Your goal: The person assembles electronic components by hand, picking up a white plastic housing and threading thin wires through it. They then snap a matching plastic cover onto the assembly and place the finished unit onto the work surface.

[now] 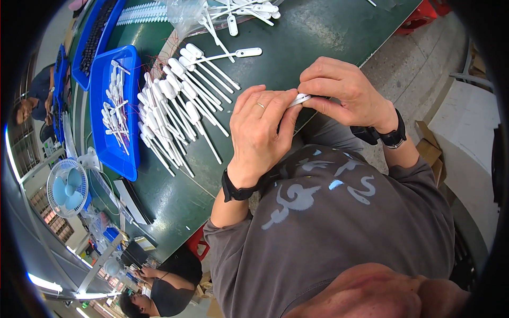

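Note:
Just past the near table edge, my left hand (259,132) and my right hand (347,94) meet fingertip to fingertip. Between them they pinch a small white plastic piece (301,99); its ends are hidden by my fingers. To the left of my left hand lies a spread of white plastic sticks (170,91) with rounded oval heads and long thin stems. Fine reddish wires show by their heads. One loose stick with a slotted oval head (248,52) lies across the others, beyond my left hand.
A blue tray (133,114) with small white parts stands left of the pile on the green table (289,50). Behind it is another blue tray (85,79) of dark parts. More white slotted sticks (232,25) lie at the far side. A fan (67,188) and two people are leftward.

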Demonstrator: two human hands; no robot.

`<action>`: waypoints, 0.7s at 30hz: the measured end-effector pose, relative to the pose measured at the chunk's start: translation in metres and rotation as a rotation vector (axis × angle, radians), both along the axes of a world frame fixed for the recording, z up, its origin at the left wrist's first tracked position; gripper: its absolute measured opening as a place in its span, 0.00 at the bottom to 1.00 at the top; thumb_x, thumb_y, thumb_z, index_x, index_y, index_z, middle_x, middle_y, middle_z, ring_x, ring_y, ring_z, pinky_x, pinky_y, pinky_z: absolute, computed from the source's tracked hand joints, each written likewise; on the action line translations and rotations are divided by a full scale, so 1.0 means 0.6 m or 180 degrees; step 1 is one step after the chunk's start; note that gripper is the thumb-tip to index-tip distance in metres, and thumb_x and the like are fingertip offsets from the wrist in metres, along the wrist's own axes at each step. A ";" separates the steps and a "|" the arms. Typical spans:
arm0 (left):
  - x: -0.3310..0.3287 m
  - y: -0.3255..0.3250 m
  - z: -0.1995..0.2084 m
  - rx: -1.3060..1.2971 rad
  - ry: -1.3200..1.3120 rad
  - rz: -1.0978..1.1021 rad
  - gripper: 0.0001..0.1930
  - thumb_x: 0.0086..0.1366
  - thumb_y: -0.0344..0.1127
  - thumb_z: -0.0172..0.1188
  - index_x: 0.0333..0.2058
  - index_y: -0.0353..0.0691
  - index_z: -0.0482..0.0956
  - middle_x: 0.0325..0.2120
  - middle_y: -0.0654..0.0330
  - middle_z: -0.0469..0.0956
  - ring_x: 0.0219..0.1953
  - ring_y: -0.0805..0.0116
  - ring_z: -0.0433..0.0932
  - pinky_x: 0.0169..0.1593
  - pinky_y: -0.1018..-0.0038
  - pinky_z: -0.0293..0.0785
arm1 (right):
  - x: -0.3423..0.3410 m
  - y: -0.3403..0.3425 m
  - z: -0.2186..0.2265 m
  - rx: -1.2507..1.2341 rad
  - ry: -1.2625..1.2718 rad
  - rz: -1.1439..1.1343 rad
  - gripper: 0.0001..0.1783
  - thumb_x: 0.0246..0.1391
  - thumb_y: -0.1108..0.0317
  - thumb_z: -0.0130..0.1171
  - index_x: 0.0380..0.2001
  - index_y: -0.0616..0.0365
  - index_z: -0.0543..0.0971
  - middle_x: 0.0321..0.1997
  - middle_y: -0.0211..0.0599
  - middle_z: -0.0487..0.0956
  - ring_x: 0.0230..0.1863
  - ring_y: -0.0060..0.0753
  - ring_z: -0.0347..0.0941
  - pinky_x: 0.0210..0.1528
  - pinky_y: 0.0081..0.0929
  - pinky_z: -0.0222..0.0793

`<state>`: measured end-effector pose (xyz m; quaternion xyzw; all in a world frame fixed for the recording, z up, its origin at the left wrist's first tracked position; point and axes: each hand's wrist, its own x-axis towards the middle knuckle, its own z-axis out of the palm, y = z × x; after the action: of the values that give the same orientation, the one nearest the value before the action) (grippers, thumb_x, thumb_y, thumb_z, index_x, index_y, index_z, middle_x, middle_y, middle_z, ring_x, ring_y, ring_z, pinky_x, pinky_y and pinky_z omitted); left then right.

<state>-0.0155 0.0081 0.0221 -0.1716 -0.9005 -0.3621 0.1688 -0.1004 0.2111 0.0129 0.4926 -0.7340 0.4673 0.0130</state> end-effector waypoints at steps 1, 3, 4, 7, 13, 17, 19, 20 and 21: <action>0.000 0.000 0.000 0.0000 0.0003 0.0002 0.11 0.56 0.24 0.69 0.39 0.38 0.83 0.32 0.59 0.84 0.35 0.62 0.82 0.53 0.60 0.77 | 0.001 0.000 0.001 0.0005 -0.0007 -0.0027 0.14 0.45 0.75 0.68 0.38 0.60 0.80 0.38 0.39 0.79 0.36 0.42 0.76 0.36 0.33 0.72; -0.001 0.000 0.000 -0.0014 0.0070 0.0032 0.11 0.57 0.24 0.69 0.40 0.38 0.83 0.32 0.59 0.84 0.35 0.62 0.82 0.52 0.61 0.77 | 0.001 -0.001 0.001 0.0005 -0.0008 -0.0048 0.14 0.45 0.75 0.68 0.38 0.60 0.80 0.38 0.39 0.79 0.36 0.43 0.76 0.36 0.33 0.72; -0.002 0.000 0.000 -0.0020 0.0104 0.0048 0.12 0.57 0.24 0.69 0.40 0.38 0.83 0.33 0.59 0.84 0.35 0.62 0.82 0.52 0.61 0.77 | 0.001 -0.001 0.002 0.0030 -0.0059 -0.0079 0.14 0.46 0.75 0.68 0.38 0.60 0.79 0.38 0.39 0.79 0.36 0.43 0.75 0.37 0.34 0.72; -0.005 -0.003 -0.010 -0.0073 0.0171 0.0020 0.15 0.56 0.25 0.69 0.44 0.39 0.81 0.33 0.61 0.82 0.35 0.62 0.81 0.51 0.61 0.76 | 0.001 -0.002 0.004 0.0076 -0.0156 -0.0138 0.14 0.46 0.75 0.68 0.38 0.60 0.78 0.38 0.39 0.79 0.37 0.44 0.75 0.38 0.34 0.72; -0.004 -0.003 -0.015 -0.0331 0.0532 0.0177 0.18 0.56 0.27 0.70 0.46 0.40 0.81 0.34 0.63 0.81 0.35 0.65 0.80 0.52 0.62 0.75 | 0.009 -0.005 0.004 0.0052 -0.0707 -0.0194 0.11 0.51 0.75 0.65 0.38 0.62 0.77 0.38 0.40 0.79 0.38 0.44 0.75 0.40 0.33 0.71; -0.008 -0.006 -0.019 -0.0605 0.0859 0.0217 0.19 0.55 0.28 0.70 0.47 0.40 0.82 0.35 0.64 0.81 0.34 0.67 0.80 0.53 0.62 0.75 | 0.007 -0.005 0.007 0.0086 -0.0778 -0.0200 0.10 0.54 0.74 0.63 0.39 0.63 0.78 0.38 0.40 0.79 0.38 0.43 0.75 0.41 0.33 0.70; -0.006 -0.006 -0.016 -0.0739 0.0910 0.0243 0.19 0.56 0.28 0.70 0.47 0.40 0.83 0.36 0.64 0.82 0.34 0.68 0.79 0.54 0.62 0.75 | 0.006 -0.005 0.006 0.0116 -0.0705 -0.0201 0.09 0.54 0.74 0.62 0.40 0.63 0.78 0.38 0.40 0.79 0.38 0.43 0.75 0.42 0.33 0.70; -0.006 -0.006 -0.015 -0.0805 0.0935 0.0255 0.18 0.56 0.29 0.70 0.48 0.40 0.83 0.36 0.64 0.82 0.34 0.69 0.79 0.54 0.62 0.75 | 0.007 -0.006 0.003 0.0063 -0.0651 -0.0175 0.09 0.54 0.73 0.62 0.40 0.63 0.78 0.38 0.40 0.80 0.38 0.43 0.75 0.42 0.33 0.70; -0.005 -0.005 -0.015 -0.0801 0.0936 0.0245 0.18 0.56 0.29 0.70 0.48 0.40 0.83 0.36 0.64 0.82 0.34 0.69 0.79 0.54 0.62 0.75 | 0.007 -0.007 0.000 0.0010 -0.0598 -0.0149 0.09 0.54 0.73 0.62 0.40 0.63 0.79 0.38 0.40 0.80 0.38 0.43 0.75 0.42 0.34 0.70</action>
<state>-0.0186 0.0049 0.0134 -0.2078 -0.9103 -0.2110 0.2894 -0.0961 0.2070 0.0131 0.4293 -0.7440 0.5099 -0.0458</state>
